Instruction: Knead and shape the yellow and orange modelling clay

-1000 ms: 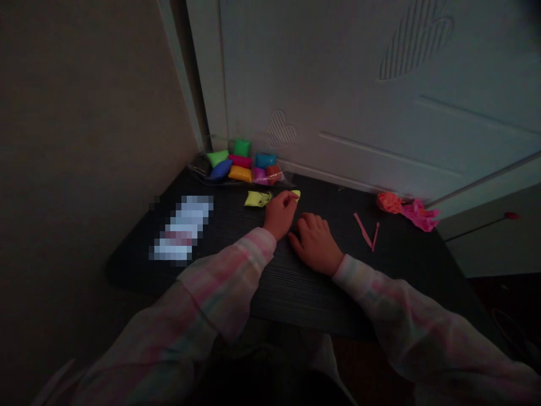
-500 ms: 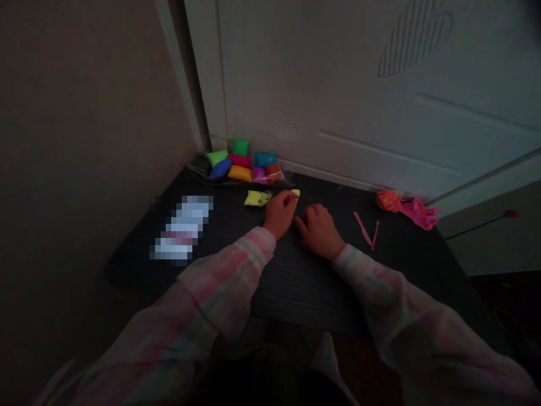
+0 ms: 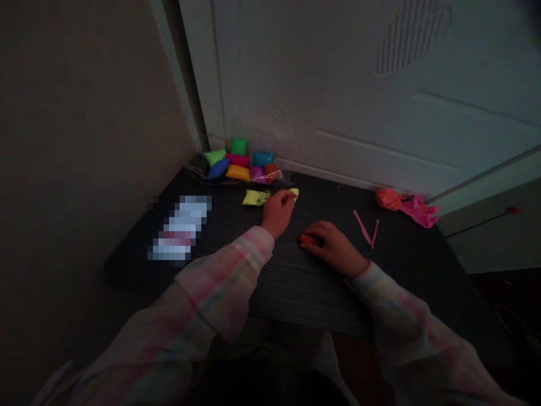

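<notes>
On a dark table (image 3: 270, 282), my left hand (image 3: 276, 211) is closed, its fingertips pinching a small yellow clay lump (image 3: 294, 193). A crumpled yellow wrapper (image 3: 255, 197) lies just left of it. My right hand (image 3: 333, 242) rests palm down on the table with fingers curled over a small orange clay piece (image 3: 307, 239) that peeks out at its left edge. Both arms wear pale checked sleeves. The scene is very dim.
A clear bag of several coloured clay packets (image 3: 239, 162) sits at the back left by the white door (image 3: 359, 90). Two thin pink sticks (image 3: 366, 228) lie right of my right hand. Crumpled orange and pink wrappers (image 3: 406, 206) lie at the back right. A blurred paper (image 3: 180, 228) lies left.
My right hand slid right and turned, and the orange clay piece now shows beneath its fingers. My left hand stayed on the yellow lump.
</notes>
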`<action>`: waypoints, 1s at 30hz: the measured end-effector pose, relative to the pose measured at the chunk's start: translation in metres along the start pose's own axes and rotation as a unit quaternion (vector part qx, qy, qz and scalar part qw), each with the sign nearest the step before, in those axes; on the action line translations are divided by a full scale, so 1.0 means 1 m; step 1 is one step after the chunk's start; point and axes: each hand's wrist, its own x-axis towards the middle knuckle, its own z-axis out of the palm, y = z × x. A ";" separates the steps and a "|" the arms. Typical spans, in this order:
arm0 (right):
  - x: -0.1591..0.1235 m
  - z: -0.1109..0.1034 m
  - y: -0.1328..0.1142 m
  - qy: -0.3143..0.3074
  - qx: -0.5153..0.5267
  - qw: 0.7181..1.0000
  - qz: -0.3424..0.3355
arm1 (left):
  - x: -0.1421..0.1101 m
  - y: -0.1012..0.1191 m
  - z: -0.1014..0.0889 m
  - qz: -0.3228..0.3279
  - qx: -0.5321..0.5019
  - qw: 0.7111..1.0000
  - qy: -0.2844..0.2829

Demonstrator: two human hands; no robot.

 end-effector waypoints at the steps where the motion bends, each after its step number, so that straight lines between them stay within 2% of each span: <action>1: 0.000 0.000 0.000 0.006 0.017 1.000 0.006 | 0.000 0.000 0.000 0.000 -0.003 1.000 0.000; 4: 0.000 -0.001 0.004 0.031 0.119 0.991 0.048 | 0.000 0.001 0.000 -0.004 -0.008 1.000 0.003; 7: -0.003 0.000 0.013 0.074 0.261 0.958 0.091 | 0.000 0.002 -0.001 -0.008 -0.009 1.000 0.001; 9: -0.004 0.003 0.019 0.099 0.313 0.939 0.099 | 0.001 0.001 0.000 -0.007 -0.007 1.000 -0.003; 11: -0.006 0.006 0.023 0.111 0.300 0.943 0.093 | 0.001 -0.001 0.000 -0.002 -0.004 1.000 -0.005; 16: -0.009 0.008 0.024 0.111 0.178 0.976 0.064 | 0.002 -0.002 0.001 -0.006 -0.001 1.000 -0.005; 25: -0.009 0.004 0.020 0.105 0.037 0.994 0.008 | 0.001 -0.001 0.000 0.005 0.039 0.999 -0.030; 27: -0.009 0.003 0.020 0.101 0.031 0.994 0.011 | -0.001 0.001 0.001 0.016 0.062 0.996 -0.065; 30: -0.009 0.002 0.021 0.101 0.037 0.994 0.023 | -0.005 0.004 0.001 0.075 0.118 0.976 -0.169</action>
